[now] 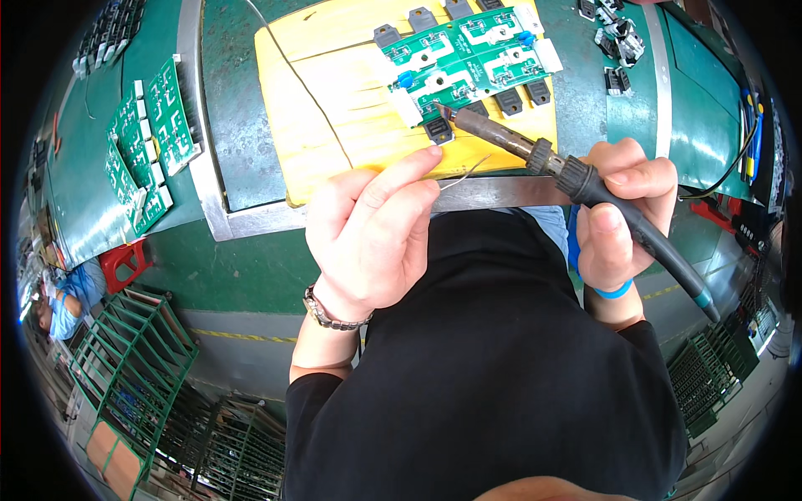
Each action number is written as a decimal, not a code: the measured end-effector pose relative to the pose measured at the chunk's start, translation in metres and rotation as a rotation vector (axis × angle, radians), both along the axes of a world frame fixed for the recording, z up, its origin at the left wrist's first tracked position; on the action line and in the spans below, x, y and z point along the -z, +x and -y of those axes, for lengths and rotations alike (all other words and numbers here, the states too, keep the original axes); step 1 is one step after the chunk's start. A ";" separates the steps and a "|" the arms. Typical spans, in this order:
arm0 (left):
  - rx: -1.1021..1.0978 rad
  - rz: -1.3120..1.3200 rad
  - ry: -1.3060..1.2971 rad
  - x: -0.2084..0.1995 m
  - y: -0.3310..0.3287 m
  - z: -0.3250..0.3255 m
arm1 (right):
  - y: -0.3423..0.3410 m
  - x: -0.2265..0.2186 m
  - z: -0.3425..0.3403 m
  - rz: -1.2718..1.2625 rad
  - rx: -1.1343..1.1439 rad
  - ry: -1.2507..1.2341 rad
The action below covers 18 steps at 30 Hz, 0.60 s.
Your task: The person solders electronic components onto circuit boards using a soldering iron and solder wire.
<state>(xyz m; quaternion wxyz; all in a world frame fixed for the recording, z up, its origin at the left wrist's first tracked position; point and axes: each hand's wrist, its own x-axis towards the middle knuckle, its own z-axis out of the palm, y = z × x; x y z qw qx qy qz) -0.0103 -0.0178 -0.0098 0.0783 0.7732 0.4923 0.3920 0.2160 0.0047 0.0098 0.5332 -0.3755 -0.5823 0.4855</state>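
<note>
My right hand point(628, 204) is closed around a black soldering iron point(589, 179), whose dark tip points to the upper left. That tip reaches the near left corner of a green circuit board point(468, 63), by a black component point(439, 130); whether it touches cannot be made out. Between thumb and fingers, my left hand point(372, 230) pinches a thin solder wire point(466, 173), its free end sticking out to the right. The board lies on a yellow pad point(313, 104), with several black tabbed parts along its far and near edges.
More green boards point(150, 142) stand in a group at the left. Loose black components point(620, 42) lie at the back right. A thin wire point(301, 79) crosses the pad. The bench's metal edge point(259, 221) runs in front of me, and green racks point(134, 359) stand lower left.
</note>
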 end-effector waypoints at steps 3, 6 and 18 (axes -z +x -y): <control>0.004 -0.022 -0.015 -0.003 -0.002 0.001 | 0.000 0.000 0.000 0.002 -0.010 -0.008; -0.097 0.001 0.097 -0.004 -0.005 0.003 | 0.002 0.006 -0.001 -0.034 -0.016 0.014; -0.182 -0.070 0.138 -0.017 -0.004 -0.001 | 0.001 0.010 -0.002 -0.030 -0.042 0.066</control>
